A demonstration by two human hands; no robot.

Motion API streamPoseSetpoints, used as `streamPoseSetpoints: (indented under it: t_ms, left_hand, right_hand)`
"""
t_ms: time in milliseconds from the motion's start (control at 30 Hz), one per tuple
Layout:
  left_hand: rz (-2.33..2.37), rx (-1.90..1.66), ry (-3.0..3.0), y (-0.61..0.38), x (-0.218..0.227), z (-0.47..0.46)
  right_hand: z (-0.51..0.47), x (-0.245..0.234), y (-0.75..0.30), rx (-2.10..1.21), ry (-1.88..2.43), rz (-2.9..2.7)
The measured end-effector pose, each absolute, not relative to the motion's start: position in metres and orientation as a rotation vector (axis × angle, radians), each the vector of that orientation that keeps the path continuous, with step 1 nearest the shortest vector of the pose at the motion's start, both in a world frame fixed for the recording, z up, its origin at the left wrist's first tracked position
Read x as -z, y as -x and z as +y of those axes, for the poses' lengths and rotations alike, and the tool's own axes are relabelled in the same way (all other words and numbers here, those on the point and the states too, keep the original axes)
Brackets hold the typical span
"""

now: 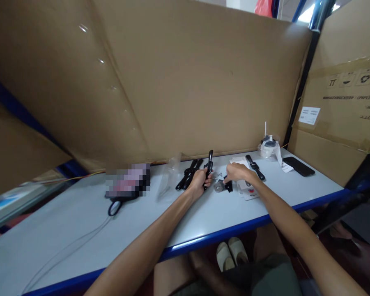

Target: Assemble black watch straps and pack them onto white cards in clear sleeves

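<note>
My left hand point(200, 181) is closed around a black spokeshave point(210, 160), which stands nearly upright with one handle pointing up. Just left of that hand, several more black spokeshaves point(186, 176) lie side by side on the table. My right hand point(238, 171) is bent down with its fingertips pinched together over small loose parts. Below them are a grey metal piece point(218, 187) and a black piece point(229, 187). What sits between the right fingertips is too small to make out. Another spokeshave point(255, 167) lies alone to the right.
Printed cards point(251, 194) lie under my right wrist. A clear plastic bag point(168, 181) and a blurred-out device with a black loop point(114, 206) are leftward. At the right are a lidded cup point(267, 148) and phone point(298, 166). Cardboard point(203, 82) walls the back.
</note>
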State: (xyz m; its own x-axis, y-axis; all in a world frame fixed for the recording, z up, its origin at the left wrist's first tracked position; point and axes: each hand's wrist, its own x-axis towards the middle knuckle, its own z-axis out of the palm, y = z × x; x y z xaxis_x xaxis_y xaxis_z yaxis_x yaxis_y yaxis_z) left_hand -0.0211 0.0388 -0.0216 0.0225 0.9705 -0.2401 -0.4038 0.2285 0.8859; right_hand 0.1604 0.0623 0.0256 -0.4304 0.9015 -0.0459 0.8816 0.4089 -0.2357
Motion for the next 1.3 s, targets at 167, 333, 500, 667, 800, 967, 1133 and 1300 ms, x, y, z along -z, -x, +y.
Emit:
streamPoseSetpoints:
  t_ms: [167,333,500,667,800,967,1133,1300]
  left_hand:
    - [1.05,-1.201,-0.712,0.021,0.02,0.039]
    - [1.016,-1.125,-0.682,0.019,0.015,0.036]
    - [0.974,-1.052,-0.738,0.011,0.014,0.03]
    - [0.959,-1.069,-0.776,0.004,0.014,0.027]
    - [1.016,-1.18,-0.769,0.01,0.009,0.028]
    - [1.124,-1.238,-0.78,0.02,0.006,0.031]
    - [1.242,-1.191,-0.911,0.032,0.013,0.04]
    - [1.369,-1.123,-1.127,0.047,0.029,0.054]
  right_hand:
    - [0.072,-0.021,-0.161,-0.683,1.462,-2.441]
    - [0.073,-0.024,-0.158,-1.175,1.26,-1.835]
    - [0.069,-0.019,-0.143,-1.334,1.175,-1.556]
    - [0.079,-0.011,-0.143,-1.119,1.244,-1.54]
    - [0.09,-0.011,-0.158,-0.759,1.451,-1.629]
    - [0.091,-0.009,-0.161,-0.575,1.758,-1.992]
    - [0.091,-0.002,-0.157,-0.473,1.779,-2.127]
    - [0.087,-0.009,-0.167,-0.271,1.661,-2.225]
